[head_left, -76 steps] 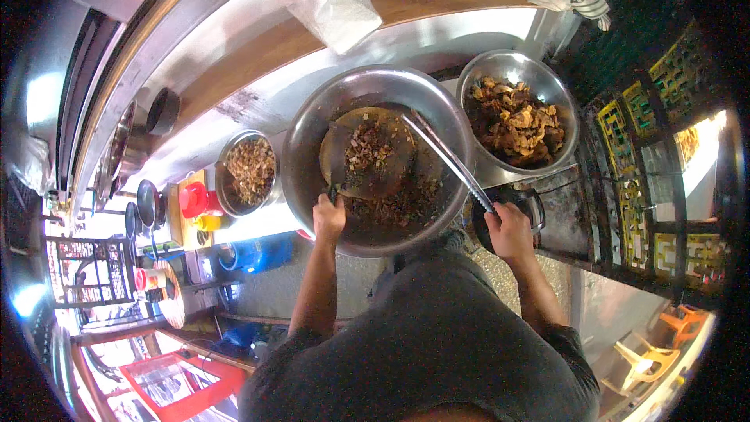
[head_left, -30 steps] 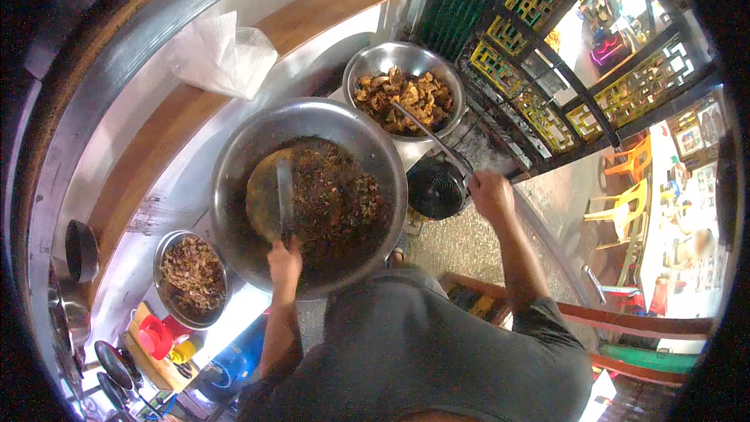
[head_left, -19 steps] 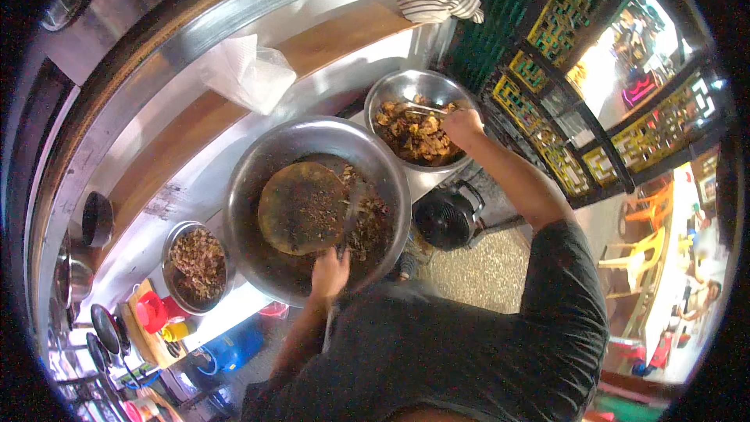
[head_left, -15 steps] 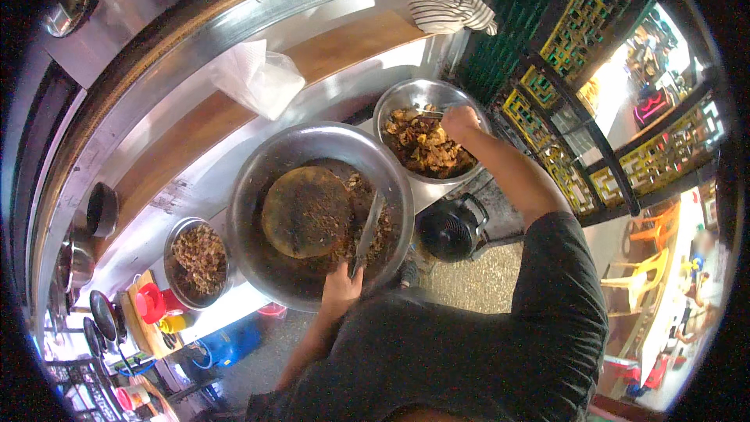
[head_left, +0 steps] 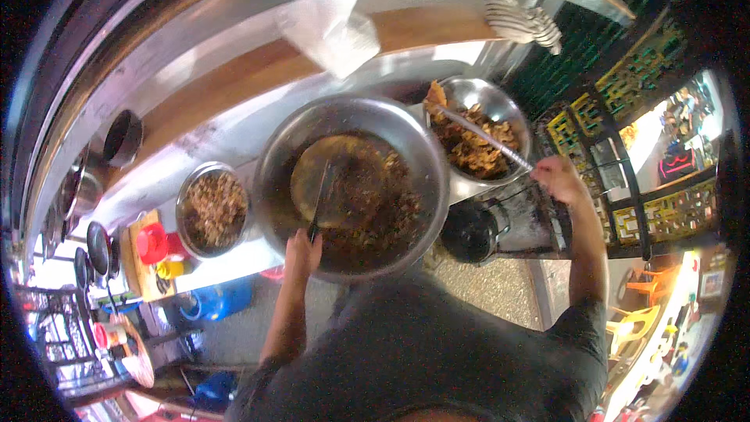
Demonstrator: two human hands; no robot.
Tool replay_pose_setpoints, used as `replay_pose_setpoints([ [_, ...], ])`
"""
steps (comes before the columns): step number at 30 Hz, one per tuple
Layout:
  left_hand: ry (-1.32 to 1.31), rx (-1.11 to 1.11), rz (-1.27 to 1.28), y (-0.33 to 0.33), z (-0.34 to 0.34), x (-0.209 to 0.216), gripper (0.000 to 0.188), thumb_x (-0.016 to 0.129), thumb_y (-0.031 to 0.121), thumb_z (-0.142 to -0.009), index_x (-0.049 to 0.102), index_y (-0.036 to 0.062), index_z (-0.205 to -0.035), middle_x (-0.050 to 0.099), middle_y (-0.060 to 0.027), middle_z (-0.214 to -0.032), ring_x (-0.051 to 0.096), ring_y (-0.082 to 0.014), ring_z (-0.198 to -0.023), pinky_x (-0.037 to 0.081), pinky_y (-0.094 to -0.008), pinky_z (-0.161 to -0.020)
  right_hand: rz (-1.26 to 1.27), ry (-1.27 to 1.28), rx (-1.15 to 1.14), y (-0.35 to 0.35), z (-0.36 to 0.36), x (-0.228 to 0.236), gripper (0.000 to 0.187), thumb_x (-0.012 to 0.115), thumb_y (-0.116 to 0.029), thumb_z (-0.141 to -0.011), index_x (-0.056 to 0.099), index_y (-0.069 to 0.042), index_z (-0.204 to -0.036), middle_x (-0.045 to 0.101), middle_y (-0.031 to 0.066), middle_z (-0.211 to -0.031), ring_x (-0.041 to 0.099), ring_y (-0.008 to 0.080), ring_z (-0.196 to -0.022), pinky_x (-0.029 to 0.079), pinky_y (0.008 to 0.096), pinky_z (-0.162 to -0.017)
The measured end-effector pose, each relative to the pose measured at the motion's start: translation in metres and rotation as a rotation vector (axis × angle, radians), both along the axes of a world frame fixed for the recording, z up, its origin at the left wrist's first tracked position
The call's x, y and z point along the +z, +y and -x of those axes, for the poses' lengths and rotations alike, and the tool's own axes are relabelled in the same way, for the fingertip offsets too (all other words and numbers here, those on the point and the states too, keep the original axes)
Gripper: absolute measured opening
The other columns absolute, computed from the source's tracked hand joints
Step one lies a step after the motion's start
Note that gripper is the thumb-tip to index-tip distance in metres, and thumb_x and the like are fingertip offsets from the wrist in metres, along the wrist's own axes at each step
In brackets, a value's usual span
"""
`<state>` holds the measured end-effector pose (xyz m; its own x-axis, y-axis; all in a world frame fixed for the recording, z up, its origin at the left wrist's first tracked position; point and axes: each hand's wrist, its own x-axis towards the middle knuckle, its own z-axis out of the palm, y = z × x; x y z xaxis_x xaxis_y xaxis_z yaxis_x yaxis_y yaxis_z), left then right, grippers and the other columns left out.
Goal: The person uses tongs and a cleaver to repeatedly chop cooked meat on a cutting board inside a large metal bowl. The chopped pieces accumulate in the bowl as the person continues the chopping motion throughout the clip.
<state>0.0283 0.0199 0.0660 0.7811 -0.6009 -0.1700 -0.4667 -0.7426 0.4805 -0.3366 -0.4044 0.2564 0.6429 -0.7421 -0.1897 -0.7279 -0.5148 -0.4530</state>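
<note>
My left hand (head_left: 302, 252) is closed round the dark handle of a knife (head_left: 322, 194), its blade over a round chopping board (head_left: 306, 168). The board lies in a large metal basin (head_left: 418, 137), with dark chopped bits scattered about it. My right hand (head_left: 561, 178) grips metal tongs (head_left: 488, 139) at their near end. At the tongs' far tip a browned piece of meat (head_left: 436, 94) is held up at the left rim of a steel bowl (head_left: 469, 87). Inside that bowl sit several browned meat pieces (head_left: 480, 158).
Left of the basin stands a bowl of chopped meat (head_left: 215, 209). A white plastic bag (head_left: 344, 43) and a striped cloth (head_left: 519, 17) lie on the wooden shelf. A black pot (head_left: 469, 232) is right of the basin. Red containers (head_left: 155, 244) and a blue cylinder (head_left: 223, 299) are at the left.
My right hand has drawn back rightward out of the bowl, the tongs lifting a meat piece to its left rim. My left hand has moved left, bringing the knife over the board.
</note>
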Motion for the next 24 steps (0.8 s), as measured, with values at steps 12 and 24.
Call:
replay_pose_setpoints([
  [12,0.085,-0.024,0.038,-0.029,-0.062,-0.029,0.037,0.062,0.029,-0.092,0.055,-0.0057,-0.105,0.066,-0.0309,-0.093,0.065,-0.0489,-0.091,0.053,-0.0548,-0.078,-0.444,-0.070,-0.022,0.193,-0.081,-0.150,0.031,0.070,-0.029,-0.087,0.068,0.001,-0.081,0.057,0.0092,-0.059,0.055,0.0147,-0.053,0.042,0.0339,-0.050],
  [24,-0.030,-0.039,-0.102,-0.032,-0.025,-0.088,0.040,0.058,0.034,-0.095,0.053,-0.0049,-0.103,0.068,-0.0299,-0.085,0.068,-0.0473,-0.080,0.057,-0.0489,-0.070,-0.092,-0.141,0.076,0.225,-0.086,-0.175,0.023,0.069,-0.021,-0.082,0.067,0.002,-0.082,0.061,0.0230,-0.076,0.063,0.0398,-0.073,0.048,0.0452,-0.065],
])
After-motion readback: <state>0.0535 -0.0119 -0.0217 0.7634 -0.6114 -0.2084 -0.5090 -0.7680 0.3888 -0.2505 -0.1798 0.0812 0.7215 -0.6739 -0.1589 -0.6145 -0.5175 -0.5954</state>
